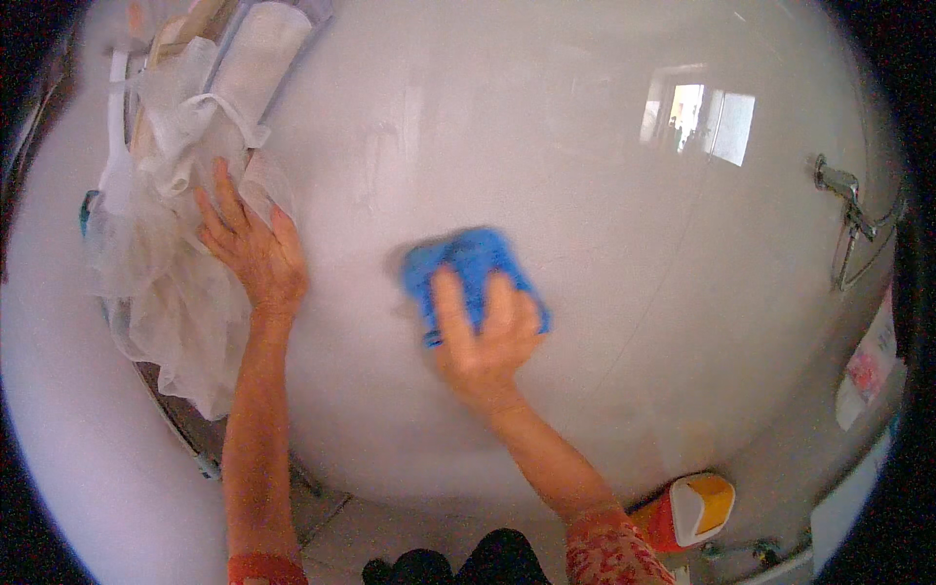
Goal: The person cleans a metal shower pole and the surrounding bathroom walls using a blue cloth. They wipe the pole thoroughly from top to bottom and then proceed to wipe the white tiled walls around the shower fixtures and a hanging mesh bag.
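My right hand (485, 356) presses a blue cloth (475, 252) flat against the glossy pale wall (565, 175), near the middle of the view. Its fingers lie over the cloth, and both are slightly blurred. At the left, my left hand (258, 252) is open with fingers spread, resting against a bunch of sheer white mesh fabric (185, 312). The mesh hangs down the wall in loose folds. Behind and above it, partly covered, are a white long-handled thing (117, 146) and a padded whitish panel (261, 49).
A chrome tap fitting (837, 180) with a hose is mounted at the right. Below it hangs a whitish packet with a pink patch (866, 375). A red and yellow container with a white rim (697, 509) stands at the lower right. Tiled floor (341, 531) shows at the bottom.
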A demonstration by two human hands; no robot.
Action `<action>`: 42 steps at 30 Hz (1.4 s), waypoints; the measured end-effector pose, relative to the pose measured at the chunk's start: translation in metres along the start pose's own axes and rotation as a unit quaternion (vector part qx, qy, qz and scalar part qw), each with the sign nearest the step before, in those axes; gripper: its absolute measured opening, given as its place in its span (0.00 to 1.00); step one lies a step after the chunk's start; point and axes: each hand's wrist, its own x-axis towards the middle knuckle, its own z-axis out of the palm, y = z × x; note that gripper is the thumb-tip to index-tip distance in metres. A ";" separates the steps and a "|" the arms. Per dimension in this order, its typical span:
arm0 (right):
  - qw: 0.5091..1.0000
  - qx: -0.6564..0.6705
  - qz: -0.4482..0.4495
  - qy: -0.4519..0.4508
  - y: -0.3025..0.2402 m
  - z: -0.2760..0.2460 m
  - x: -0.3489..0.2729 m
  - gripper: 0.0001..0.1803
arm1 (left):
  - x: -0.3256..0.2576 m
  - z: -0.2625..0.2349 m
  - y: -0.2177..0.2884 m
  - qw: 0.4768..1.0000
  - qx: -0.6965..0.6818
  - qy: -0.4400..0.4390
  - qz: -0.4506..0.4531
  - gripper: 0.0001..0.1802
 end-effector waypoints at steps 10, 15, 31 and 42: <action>0.994 0.071 -0.066 -0.052 0.032 -0.008 -0.010 0.23 | 0.005 0.014 0.010 0.998 -0.025 0.045 -0.034 0.35; 0.997 -0.013 0.043 0.064 0.114 -0.026 0.000 0.24 | 0.009 0.010 0.023 0.999 0.010 0.028 -0.021 0.35; 0.974 -0.077 0.183 0.106 0.138 -0.033 -0.010 0.27 | -0.008 -0.006 -0.005 0.991 0.023 -0.103 0.078 0.35; 0.999 0.024 -0.030 0.021 0.017 0.005 -0.038 0.17 | -0.008 -0.006 -0.001 0.993 -0.028 -0.098 0.053 0.35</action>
